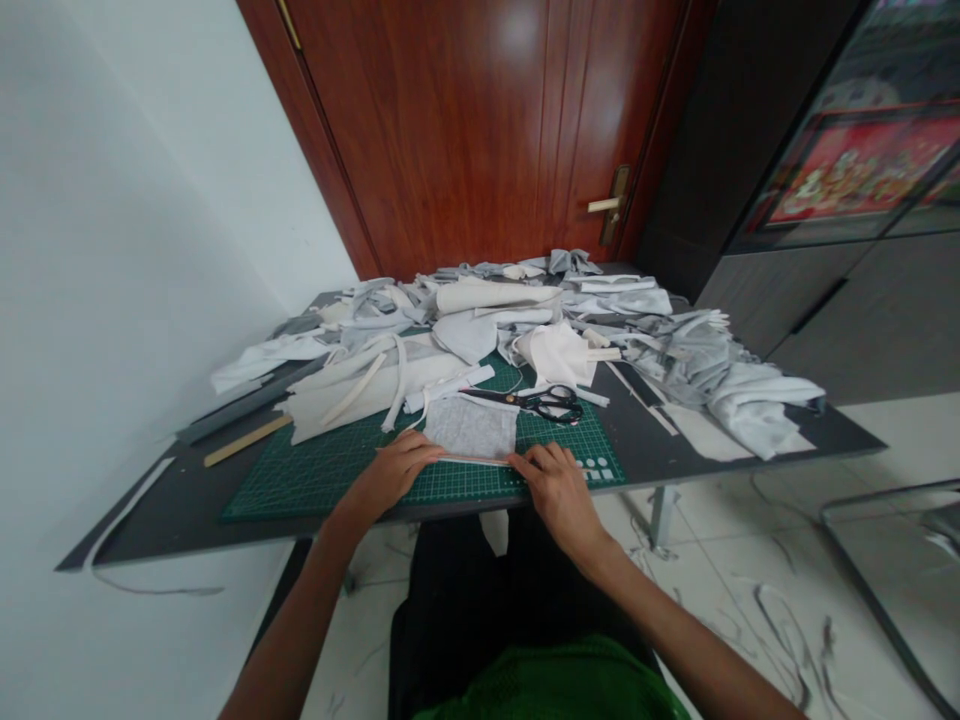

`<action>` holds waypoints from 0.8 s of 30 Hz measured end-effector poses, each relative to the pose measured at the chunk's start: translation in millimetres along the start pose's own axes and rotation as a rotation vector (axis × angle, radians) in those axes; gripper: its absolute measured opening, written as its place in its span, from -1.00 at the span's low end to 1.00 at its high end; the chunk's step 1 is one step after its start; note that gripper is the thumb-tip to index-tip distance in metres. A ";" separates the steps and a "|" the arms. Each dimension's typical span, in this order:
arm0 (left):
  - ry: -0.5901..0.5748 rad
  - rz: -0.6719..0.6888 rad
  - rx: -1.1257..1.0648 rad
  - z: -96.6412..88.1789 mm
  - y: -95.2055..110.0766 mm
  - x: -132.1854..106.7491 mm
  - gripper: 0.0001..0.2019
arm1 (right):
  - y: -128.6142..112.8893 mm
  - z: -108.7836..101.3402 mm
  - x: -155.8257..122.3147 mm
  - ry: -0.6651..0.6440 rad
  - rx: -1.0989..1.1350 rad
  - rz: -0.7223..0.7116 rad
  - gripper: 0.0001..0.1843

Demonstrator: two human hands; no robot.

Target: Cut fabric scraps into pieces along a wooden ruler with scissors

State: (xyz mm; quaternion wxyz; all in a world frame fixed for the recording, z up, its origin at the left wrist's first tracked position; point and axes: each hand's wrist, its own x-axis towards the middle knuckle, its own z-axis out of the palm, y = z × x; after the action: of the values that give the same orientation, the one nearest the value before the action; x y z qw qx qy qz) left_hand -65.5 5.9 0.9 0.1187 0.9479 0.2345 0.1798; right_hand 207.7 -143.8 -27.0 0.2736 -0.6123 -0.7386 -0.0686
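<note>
A small grey square of fabric [472, 425] lies on the green cutting mat [330, 470] near the table's front edge. My left hand [394, 470] rests at its near left corner, fingers curled and pressing its folded front edge. My right hand [555, 480] presses the near right corner, fingers bent down onto the fabric. Black-handled scissors [544, 402] lie shut on the mat just behind the fabric, nearer my right hand.
A big heap of grey and white fabric scraps [525, 320] covers the back of the dark table [150, 520]. A wooden ruler [246, 440] lies at the left. A red-brown door [487, 130] stands behind. Fabric strips litter the floor [780, 610] at right.
</note>
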 end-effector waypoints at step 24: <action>0.167 -0.129 0.306 34.6 56.5 -36.8 -0.55 | -11.2 -15.2 -19.1 -0.039 0.025 -0.054 -0.52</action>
State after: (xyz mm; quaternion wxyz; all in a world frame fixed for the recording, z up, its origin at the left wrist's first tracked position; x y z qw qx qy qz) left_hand -59.4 -65.6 -23.5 -0.0354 0.9198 0.3284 0.2121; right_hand 203.9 -169.7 -20.9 0.2646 -0.5897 -0.7611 -0.0547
